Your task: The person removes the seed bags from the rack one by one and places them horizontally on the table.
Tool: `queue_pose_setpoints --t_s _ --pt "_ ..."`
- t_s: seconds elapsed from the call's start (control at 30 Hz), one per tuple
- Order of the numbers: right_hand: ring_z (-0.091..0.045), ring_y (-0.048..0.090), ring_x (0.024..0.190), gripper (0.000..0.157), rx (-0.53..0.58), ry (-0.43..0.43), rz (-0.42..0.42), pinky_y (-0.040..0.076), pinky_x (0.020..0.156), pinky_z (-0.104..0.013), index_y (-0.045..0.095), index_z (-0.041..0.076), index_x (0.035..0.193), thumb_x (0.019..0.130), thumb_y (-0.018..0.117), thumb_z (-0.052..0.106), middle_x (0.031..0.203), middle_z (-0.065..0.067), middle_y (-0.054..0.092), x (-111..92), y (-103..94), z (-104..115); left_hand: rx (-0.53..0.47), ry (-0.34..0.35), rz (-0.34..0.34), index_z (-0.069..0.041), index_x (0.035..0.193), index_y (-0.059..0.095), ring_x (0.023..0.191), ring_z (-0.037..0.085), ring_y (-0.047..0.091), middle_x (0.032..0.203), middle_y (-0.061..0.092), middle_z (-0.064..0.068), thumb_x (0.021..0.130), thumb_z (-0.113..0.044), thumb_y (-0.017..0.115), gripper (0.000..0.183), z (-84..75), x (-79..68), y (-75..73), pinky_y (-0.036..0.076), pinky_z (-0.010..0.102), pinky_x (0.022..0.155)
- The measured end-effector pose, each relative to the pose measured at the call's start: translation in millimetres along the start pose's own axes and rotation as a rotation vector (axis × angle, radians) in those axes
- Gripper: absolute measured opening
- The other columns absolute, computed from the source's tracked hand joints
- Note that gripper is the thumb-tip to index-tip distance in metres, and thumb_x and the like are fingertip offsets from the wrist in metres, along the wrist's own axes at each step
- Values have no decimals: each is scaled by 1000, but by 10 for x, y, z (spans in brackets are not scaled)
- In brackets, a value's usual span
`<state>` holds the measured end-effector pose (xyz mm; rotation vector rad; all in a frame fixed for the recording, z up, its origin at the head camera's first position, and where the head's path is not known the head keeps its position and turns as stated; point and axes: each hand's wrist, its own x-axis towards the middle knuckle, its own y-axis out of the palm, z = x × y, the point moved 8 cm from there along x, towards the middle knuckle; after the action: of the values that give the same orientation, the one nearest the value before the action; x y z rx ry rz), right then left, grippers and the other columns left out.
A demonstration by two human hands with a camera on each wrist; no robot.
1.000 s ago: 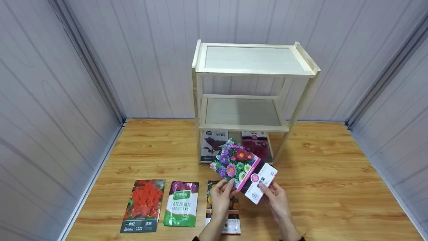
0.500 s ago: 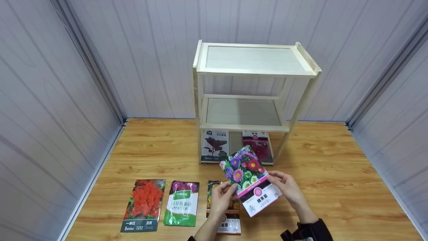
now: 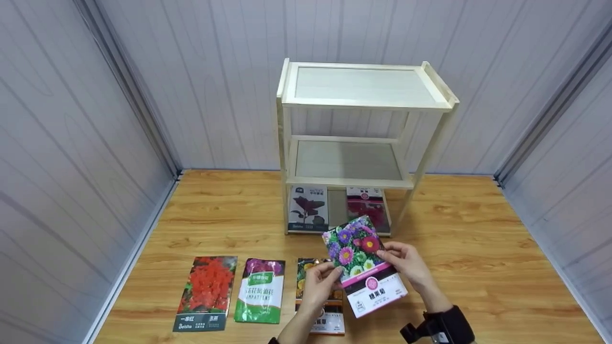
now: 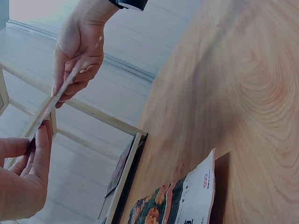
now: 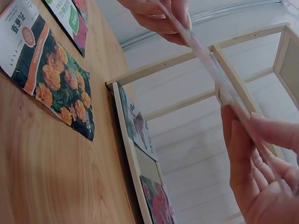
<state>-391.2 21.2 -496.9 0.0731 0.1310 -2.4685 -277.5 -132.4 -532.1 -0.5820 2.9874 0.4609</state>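
Note:
A seed packet (image 3: 359, 258) with pink, purple and white daisy-like flowers is held up in front of the wooden shelf rack (image 3: 349, 182), tilted a little. My left hand (image 3: 319, 286) pinches its left edge between thumb and fingers, while my right hand (image 3: 406, 263) pinches the right edge. Both wrist views show the packet nearly edge-on between the two hands. Partly hidden under my left hand and forearm lies an orange marigold packet (image 5: 58, 77) on the table.
Left of the marigold packet lie a green-and-white impatiens packet (image 3: 259, 291) and a red flower packet (image 3: 205, 294). On the rack's bottom shelf rest a dark-leaf packet (image 3: 308, 208) and a crimson flower packet (image 3: 367, 208), with a gap between. Ribbed walls (image 3: 229, 86) enclose the table.
The daisy packet has shifted down and right and turned more upright. My right hand has moved from its lower end up to its right edge; my left hand keeps its grip.

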Motion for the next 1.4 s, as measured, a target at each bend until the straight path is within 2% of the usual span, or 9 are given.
queue_pose_setpoints --t_s 0.3,0.53,0.63,0.73,0.87,0.97,1.07,1.23,1.4 --pt "-17 60 61 23 -6 47 -129 52 56 -28 57 -12 93 81 62 7 72 -10 63 -122 -41 -82 70 9 0 9 97 60 62 15 59 82 64 15 84 -7 58 21 -72 10 -33 53 29 59" --pt "-14 59 56 22 15 -67 -152 51 50 -27 61 -6 84 78 67 14 67 -8 63 -242 -90 -271 142 47 18 13 95 60 60 14 58 79 64 17 83 -2 58 19 -275 -98 45 53 33 59" --pt "-14 60 56 17 31 -22 -159 51 50 -27 60 -4 83 80 65 12 67 -6 63 -292 -107 -358 125 29 45 14 94 59 60 13 58 78 64 18 82 -1 58 19 -222 -106 90 53 32 58" --pt "-16 61 59 14 27 79 -169 52 54 -30 57 -8 85 82 61 5 68 -7 63 -373 -114 -385 110 9 80 13 94 59 58 13 58 77 64 18 82 -2 58 20 -28 -43 111 53 30 56" --pt "-18 63 63 13 111 8 -82 53 56 -31 60 -4 86 83 60 8 71 -8 65 -326 -190 -635 116 -33 115 12 98 58 59 15 60 80 64 17 82 -6 59 23 218 31 108 53 30 55" --pt "-18 63 66 9 176 -63 -24 53 56 -30 62 2 86 83 61 11 73 -8 66 -255 -276 -887 129 -56 124 12 101 57 62 18 61 84 64 16 82 -5 58 25 239 6 97 53 34 59" --pt "-18 63 66 8 196 -64 -22 52 55 -28 63 4 85 82 62 11 73 -9 66 -232 -331 -1015 154 -57 124 13 103 55 67 23 61 88 62 17 82 -3 57 26 204 -31 67 52 41 65" --pt "-13 61 63 10 160 37 -52 51 57 -25 63 2 81 79 65 12 70 -5 65 -288 -284 -935 266 -44 105 11 106 54 81 28 58 91 60 13 83 -7 58 29 250 -32 -65 51 42 70" --pt "-9 59 61 4 76 114 -79 49 56 -23 59 -2 80 82 59 2 67 -2 63 -316 -239 -844 384 47 83 12 109 51 84 26 58 94 59 13 83 -10 59 35 276 -1 -225 50 34 73"
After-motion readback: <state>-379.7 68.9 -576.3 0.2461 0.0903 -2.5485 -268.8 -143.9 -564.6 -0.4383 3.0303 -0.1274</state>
